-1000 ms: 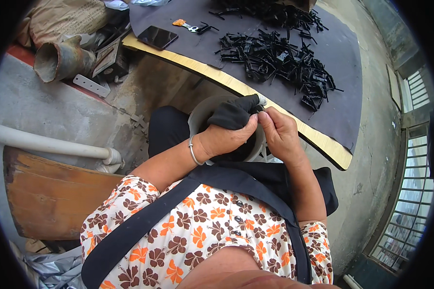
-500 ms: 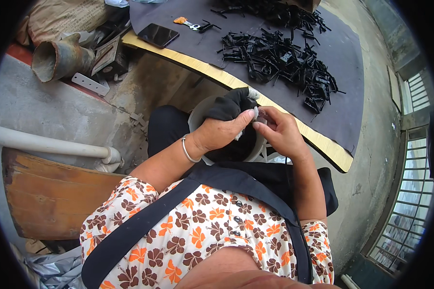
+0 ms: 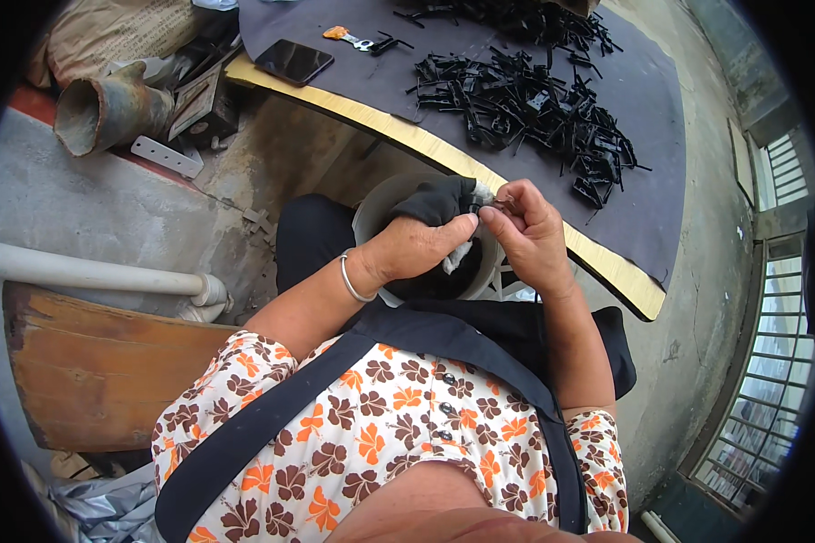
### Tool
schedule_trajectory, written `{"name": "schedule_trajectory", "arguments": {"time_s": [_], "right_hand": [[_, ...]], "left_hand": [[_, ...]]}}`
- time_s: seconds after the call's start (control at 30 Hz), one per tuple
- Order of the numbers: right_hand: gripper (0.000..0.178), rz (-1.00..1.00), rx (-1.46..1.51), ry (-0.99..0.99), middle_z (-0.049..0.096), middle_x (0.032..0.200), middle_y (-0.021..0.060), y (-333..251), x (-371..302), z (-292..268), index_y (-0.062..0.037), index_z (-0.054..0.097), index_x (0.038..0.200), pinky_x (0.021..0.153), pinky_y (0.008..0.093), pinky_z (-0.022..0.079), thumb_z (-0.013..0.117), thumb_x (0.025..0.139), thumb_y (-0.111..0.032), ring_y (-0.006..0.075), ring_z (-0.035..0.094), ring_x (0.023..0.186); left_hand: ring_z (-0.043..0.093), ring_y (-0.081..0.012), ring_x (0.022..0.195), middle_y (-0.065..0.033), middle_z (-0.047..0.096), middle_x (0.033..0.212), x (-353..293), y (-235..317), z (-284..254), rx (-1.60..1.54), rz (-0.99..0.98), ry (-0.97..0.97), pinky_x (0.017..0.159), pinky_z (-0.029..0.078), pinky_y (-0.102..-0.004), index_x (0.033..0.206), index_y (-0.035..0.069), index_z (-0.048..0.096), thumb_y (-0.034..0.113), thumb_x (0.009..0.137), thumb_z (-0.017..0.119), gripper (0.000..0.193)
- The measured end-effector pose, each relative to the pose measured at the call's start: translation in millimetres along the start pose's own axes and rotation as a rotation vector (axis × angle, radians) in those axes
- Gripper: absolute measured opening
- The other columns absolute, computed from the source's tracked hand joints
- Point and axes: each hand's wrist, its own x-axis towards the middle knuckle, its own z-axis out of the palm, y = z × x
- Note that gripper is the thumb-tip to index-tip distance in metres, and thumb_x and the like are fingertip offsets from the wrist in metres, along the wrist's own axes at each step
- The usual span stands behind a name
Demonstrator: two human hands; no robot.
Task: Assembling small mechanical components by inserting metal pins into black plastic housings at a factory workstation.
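Observation:
My left hand point(image 3: 409, 248) is closed round a bunched black cloth point(image 3: 433, 200) with white patches at its edge, thumb pointing right. Close against it, my right hand point(image 3: 536, 242) pinches with thumb and forefinger at the cloth's right end. Whatever small thing lies between those fingertips is too small to make out. Both hands are over a pale bucket point(image 3: 493, 273), whose inside looks dark, between my knees. Beyond them on the table lies a pile of black clip-like parts point(image 3: 534, 113).
The grey-covered table point(image 3: 371, 86) has a yellowish front edge just beyond my hands. On it lie a phone point(image 3: 293, 61), an orange-and-silver tool point(image 3: 349, 38) and a second black heap point(image 3: 516, 23). To the left are a rusty pipe fitting point(image 3: 100, 113), a white pipe point(image 3: 91, 267) and a wooden board point(image 3: 109, 362).
My right hand has turned and its fingers have risen slightly at the cloth's end. The cloth has shifted a little, with more white showing below my left thumb.

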Motion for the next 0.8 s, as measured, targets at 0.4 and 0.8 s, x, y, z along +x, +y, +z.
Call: {"name": "schedule_trajectory", "arguments": {"time_s": [0.4, 0.8], "right_hand": [[0.023, 0.064, -0.167, -0.243, 0.047, 0.066, -0.0024, -4, 3, -5, -0.0006, 0.051, 0.079, 0.055, 0.0226, 0.037, 0.055, 0.091, -0.02, 0.0064, 0.039, 0.061], [0.028, 0.123, -0.231, -0.234, 0.046, 0.06, 0.0029, 12, 11, 8, 0.0015, 0.055, 0.078, 0.052, 0.026, 0.037, 0.053, 0.092, -0.023, 0.0075, 0.039, 0.057]], "left_hand": [[0.053, -0.0139, 0.077, -0.0074, 0.059, 0.086, -2, -13, 3, 0.014, 0.073, 0.164, 0.072, 0.044, -0.0279, 0.098, -0.002, 0.056, 0.005, 0.082, 0.052, 0.018], [0.056, -0.0322, 0.091, -0.0176, 0.059, 0.096, -6, -27, -6, 0.572, 0.307, 0.173, 0.081, 0.044, -0.0382, 0.099, -0.003, 0.056, 0.008, 0.08, 0.057, 0.023]]}}
